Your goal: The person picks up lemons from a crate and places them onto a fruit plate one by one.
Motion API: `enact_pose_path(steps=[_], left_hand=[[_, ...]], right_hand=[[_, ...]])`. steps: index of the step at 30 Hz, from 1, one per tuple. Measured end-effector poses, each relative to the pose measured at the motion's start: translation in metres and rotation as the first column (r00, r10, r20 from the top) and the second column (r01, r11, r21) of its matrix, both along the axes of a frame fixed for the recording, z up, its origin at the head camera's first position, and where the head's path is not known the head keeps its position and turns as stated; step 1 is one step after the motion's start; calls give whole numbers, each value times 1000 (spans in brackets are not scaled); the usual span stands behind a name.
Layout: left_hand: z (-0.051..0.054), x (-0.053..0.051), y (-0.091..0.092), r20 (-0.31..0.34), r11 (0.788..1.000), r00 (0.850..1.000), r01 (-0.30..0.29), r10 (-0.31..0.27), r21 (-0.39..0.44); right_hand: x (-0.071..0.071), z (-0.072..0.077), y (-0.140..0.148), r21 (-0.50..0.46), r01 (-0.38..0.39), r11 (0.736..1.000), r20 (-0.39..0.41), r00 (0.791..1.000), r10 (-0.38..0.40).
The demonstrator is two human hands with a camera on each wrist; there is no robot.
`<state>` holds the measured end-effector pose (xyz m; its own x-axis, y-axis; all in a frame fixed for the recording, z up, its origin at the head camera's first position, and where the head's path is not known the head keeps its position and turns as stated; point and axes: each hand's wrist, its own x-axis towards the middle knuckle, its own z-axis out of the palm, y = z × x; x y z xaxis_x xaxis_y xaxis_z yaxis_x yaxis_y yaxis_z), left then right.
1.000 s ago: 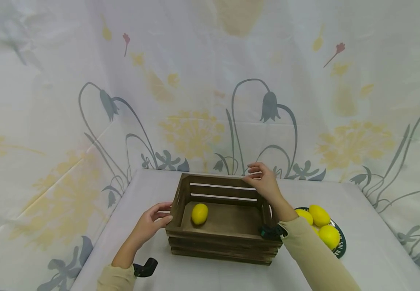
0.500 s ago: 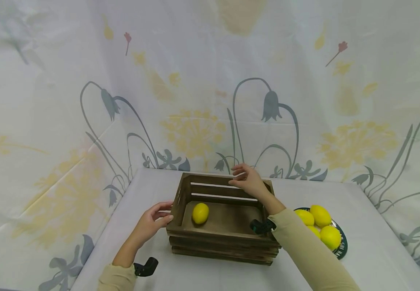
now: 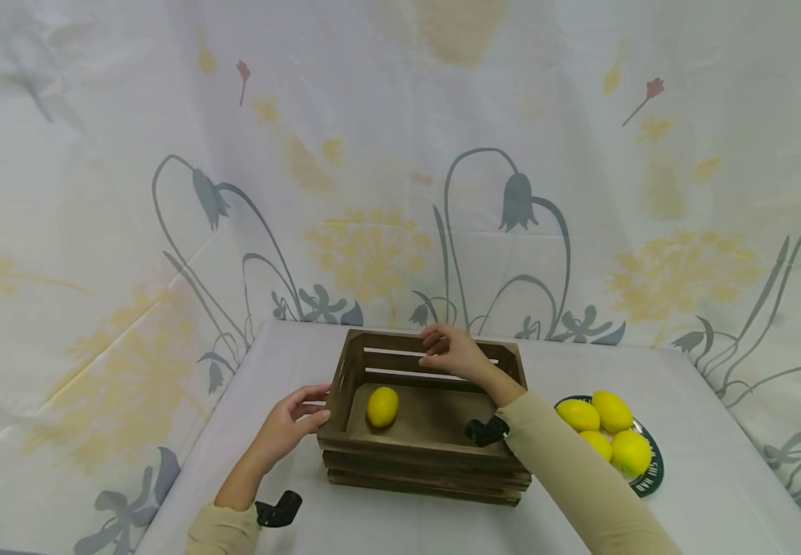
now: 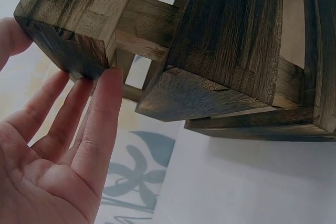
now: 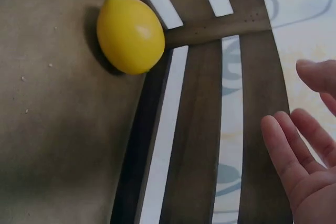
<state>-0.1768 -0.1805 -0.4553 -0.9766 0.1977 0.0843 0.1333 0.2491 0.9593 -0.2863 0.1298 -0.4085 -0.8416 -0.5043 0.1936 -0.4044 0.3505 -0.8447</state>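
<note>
A brown slatted wooden crate (image 3: pixel 424 466) stands on the white table. Inside it, toward the left, lies one yellow lemon (image 3: pixel 382 407), also visible in the right wrist view (image 5: pixel 130 34). My left hand (image 3: pixel 289 428) touches the crate's left side near the front corner. In the left wrist view its fingers (image 4: pixel 105 119) extend fairly straight, fingertips against the wood, with the thumb at the other edge. My right hand (image 3: pixel 454 353) hovers over the crate's far rim, holding nothing. Its fingers bend loosely and stay apart from the lemon.
Right of the crate, a round plate with a dark green lettered rim (image 3: pixel 652 482) bears several lemons (image 3: pixel 611 412). My right sleeve (image 3: pixel 577 470) crosses the crate's right front corner. A flower-printed curtain (image 3: pixel 400 193) hangs behind the white table (image 3: pixel 282 358).
My right hand has moved left along the crate's far rim, from its right end toward the middle, and a little lower. My left hand, the crate and the lemon keep their places.
</note>
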Motion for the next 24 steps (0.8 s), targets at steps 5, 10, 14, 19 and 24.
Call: enact_pose_path(steps=[5,10,14,19,24], left_hand=[[-1,0,-1,-9,1000,1000,5,-5,2],[-2,0,-2,-13,1000,1000,2,-2,-3],[-1,1,-1,-18,1000,1000,4,-4,3],[1,1,-2,-14,1000,1000,15,-14,24],[2,0,-1,-7,999,1000,27,-27,38]], right_hand=[[-1,0,-7,50,-82,995,-6,997,82],[-12,-12,-13,100,-167,981,-12,986,169],[-15,-17,-19,124,-223,967,-12,974,226],[-17,-23,-27,208,-276,938,3,959,282],[-18,-27,-31,309,-321,895,8,942,335]])
